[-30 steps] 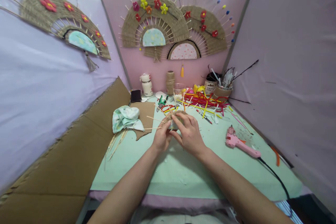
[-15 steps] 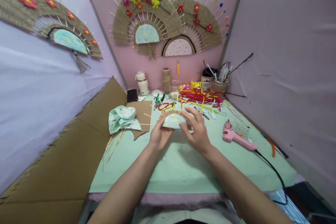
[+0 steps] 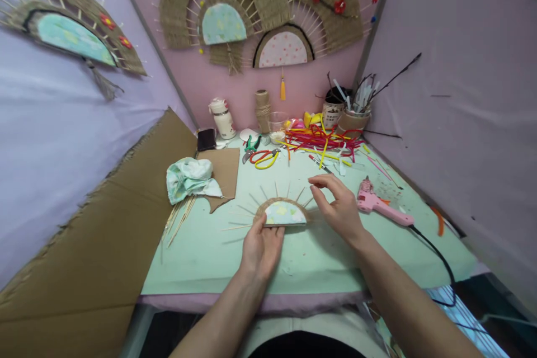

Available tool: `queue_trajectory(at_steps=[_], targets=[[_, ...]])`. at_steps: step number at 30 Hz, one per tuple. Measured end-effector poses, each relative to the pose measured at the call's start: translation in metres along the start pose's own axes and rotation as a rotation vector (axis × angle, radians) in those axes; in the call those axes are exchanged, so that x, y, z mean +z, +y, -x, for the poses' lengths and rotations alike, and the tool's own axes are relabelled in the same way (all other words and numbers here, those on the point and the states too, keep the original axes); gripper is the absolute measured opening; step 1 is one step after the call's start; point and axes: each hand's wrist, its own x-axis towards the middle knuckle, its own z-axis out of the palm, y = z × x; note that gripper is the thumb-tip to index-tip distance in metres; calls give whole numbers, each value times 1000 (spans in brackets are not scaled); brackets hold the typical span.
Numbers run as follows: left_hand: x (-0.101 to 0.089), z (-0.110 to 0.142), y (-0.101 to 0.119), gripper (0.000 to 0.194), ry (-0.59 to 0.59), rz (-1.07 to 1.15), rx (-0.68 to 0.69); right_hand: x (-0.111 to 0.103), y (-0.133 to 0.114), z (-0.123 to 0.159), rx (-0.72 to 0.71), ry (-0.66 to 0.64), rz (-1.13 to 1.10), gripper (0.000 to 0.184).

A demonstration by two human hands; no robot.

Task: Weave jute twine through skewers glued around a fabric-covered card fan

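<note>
A small half-round fan piece, pale patterned fabric with a twine rim and thin sticks fanning out, lies flat on the green table. My left hand grips its lower left edge, thumb on top. To the right of the piece, just above the table, my right hand hovers with loosely curled fingers that are apart. I see nothing in it.
A pink glue gun with a black cord lies at the right. Scissors, red and yellow pipe cleaners, a twine spool and tool cups stand behind. Crumpled cloth, skewers and cardboard lie left.
The fan piece came down from between both hands onto the table. My right hand let go and drew off to the right. The camera tilted downward.
</note>
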Motion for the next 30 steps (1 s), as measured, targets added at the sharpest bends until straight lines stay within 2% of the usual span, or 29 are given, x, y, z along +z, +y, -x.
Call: queue_trajectory(at_steps=[2,5,8,11,13,15,16,18,20,21,22,23,25,30], targets=[[-1,7,7,22,23,-16,-61,-2,4,2,26,-10,-2,13],[-9,28,20,27,85,-88,-297,-5,10,6,89,9,-8,12],[-18,58,25,24,114,-135,-370,-8,15,10,141,31,-19,12],[-20,81,22,19,-8,-295,-410,-12,16,11,133,59,-6,11],[-14,85,20,7,-131,-477,-312,-15,18,6,115,75,36,12],[-3,80,20,11,-252,-709,-133,-16,24,-7,115,27,109,14],[4,74,19,13,-314,-842,-26,-15,28,-15,127,-43,162,14],[17,58,14,16,-456,-1118,207,-8,37,-33,178,-263,303,13],[28,38,4,29,-721,-1329,467,4,47,-51,241,-499,466,12],[32,28,-3,37,-854,-1437,574,11,51,-57,262,-579,534,13],[34,18,-11,41,-934,-1554,677,19,55,-62,280,-630,589,13],[34,9,-19,42,-977,-1657,787,26,58,-65,292,-666,628,13],[30,-7,-32,40,-1059,-1792,923,39,62,-67,299,-706,673,12],[3,-33,-51,35,-1087,-1796,1031,51,60,-63,275,-688,695,17]])
